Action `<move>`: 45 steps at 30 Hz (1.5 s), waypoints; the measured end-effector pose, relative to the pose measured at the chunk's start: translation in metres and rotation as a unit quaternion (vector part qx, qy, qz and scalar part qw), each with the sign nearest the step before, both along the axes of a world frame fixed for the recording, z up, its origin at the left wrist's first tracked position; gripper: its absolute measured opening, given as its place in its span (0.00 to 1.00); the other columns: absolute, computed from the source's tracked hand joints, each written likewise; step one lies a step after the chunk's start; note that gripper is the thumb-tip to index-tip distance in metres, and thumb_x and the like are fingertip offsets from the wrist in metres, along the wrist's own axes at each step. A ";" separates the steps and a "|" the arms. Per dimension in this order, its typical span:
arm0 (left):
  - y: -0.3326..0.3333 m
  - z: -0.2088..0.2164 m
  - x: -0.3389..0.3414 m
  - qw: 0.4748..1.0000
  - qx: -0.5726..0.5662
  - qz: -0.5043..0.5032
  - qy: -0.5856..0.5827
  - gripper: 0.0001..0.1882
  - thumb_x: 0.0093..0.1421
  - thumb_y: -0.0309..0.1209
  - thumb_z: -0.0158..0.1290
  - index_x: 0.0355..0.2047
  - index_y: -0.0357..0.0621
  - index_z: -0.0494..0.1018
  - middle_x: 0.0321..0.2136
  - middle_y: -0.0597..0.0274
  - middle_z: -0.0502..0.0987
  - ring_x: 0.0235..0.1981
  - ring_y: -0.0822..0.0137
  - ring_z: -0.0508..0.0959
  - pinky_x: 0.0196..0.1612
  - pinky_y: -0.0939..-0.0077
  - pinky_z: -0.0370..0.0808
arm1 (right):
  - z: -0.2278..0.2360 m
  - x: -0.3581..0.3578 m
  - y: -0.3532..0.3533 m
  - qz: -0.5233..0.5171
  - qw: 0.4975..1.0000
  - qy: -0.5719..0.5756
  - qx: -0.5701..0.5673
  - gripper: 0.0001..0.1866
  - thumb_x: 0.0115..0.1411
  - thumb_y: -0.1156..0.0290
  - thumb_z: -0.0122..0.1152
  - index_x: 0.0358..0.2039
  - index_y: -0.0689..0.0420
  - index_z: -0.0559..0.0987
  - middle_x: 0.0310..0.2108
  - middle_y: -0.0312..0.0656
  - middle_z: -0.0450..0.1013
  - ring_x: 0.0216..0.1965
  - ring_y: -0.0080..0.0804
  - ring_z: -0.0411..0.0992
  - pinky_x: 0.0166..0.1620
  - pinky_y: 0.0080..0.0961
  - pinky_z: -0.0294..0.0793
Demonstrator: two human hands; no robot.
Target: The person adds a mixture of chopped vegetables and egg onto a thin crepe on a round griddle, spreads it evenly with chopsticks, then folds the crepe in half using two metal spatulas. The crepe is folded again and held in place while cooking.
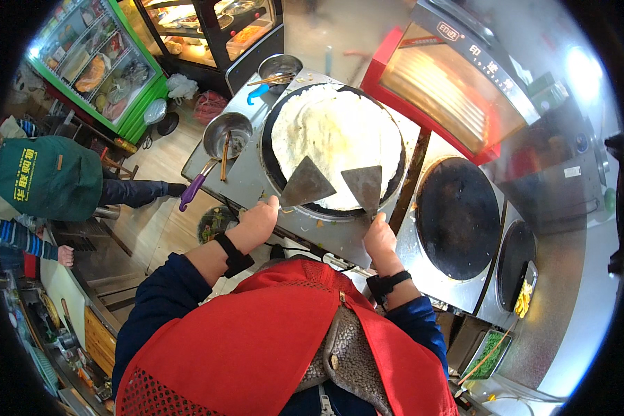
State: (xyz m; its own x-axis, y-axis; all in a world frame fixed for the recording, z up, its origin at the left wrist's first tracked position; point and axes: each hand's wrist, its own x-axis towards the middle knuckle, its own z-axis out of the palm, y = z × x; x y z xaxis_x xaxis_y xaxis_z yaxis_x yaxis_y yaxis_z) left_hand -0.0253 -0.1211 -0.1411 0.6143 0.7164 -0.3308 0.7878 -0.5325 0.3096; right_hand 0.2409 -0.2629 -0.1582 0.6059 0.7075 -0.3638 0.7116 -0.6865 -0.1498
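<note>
A large pale crepe (336,135) covers most of a round black griddle (269,156) in front of me. My left hand (258,220) is closed round the handle of a triangular metal spatula (306,183), whose blade lies over the crepe's near left edge. My right hand (380,241) grips a second spatula (364,185), its blade over the near right part of the crepe. The two blades are apart, with crepe showing between them. Both handles are mostly hidden by my fingers.
Left of the griddle stand a steel pot with a purple handle (193,192) and a steel bowl (280,67). A bare black griddle (457,218) lies to the right, below a red-framed warming cabinet (437,90). A person in a green cap (48,178) is at far left.
</note>
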 end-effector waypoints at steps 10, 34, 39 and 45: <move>0.006 -0.005 -0.017 0.995 0.057 0.018 -0.077 0.08 0.57 0.23 0.40 0.38 0.37 0.58 0.30 0.41 0.73 0.31 0.43 0.76 0.31 0.53 0.74 | 0.014 -0.004 -0.005 -0.013 0.999 0.004 0.046 0.11 0.56 0.71 0.49 0.37 0.61 0.62 0.29 0.59 0.75 0.34 0.55 0.75 0.37 0.44 0.75; 0.030 -0.010 -0.021 0.997 0.039 0.059 0.013 0.11 0.55 0.21 0.46 0.37 0.36 0.57 0.30 0.39 0.74 0.33 0.43 0.77 0.34 0.55 0.75 | 0.002 -0.026 -0.001 0.049 0.998 0.024 0.003 0.16 0.54 0.72 0.54 0.40 0.63 0.62 0.30 0.58 0.75 0.33 0.51 0.76 0.36 0.39 0.77; 0.029 -0.006 -0.022 0.998 0.032 0.049 0.007 0.12 0.55 0.22 0.47 0.37 0.37 0.57 0.30 0.39 0.74 0.33 0.42 0.77 0.34 0.55 0.75 | 0.009 -0.027 0.001 0.057 0.998 0.027 -0.012 0.11 0.57 0.74 0.49 0.40 0.62 0.63 0.32 0.56 0.75 0.35 0.48 0.77 0.38 0.36 0.77; 0.024 0.006 -0.022 0.997 0.052 0.062 -0.021 0.12 0.54 0.22 0.47 0.36 0.37 0.57 0.30 0.41 0.74 0.33 0.42 0.77 0.35 0.53 0.75 | 0.023 -0.020 -0.005 0.055 0.998 0.034 0.025 0.11 0.56 0.73 0.49 0.38 0.62 0.63 0.31 0.58 0.75 0.35 0.53 0.75 0.38 0.41 0.75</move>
State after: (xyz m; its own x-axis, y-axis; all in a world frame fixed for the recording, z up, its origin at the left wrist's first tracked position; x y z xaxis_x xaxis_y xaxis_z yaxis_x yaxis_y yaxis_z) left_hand -0.0473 -0.0972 -0.1350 0.5310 0.8164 -0.2272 0.8370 -0.4634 0.2912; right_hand 0.2208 -0.2674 -0.1352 0.4984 0.7871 -0.3634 0.7693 -0.5948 -0.2331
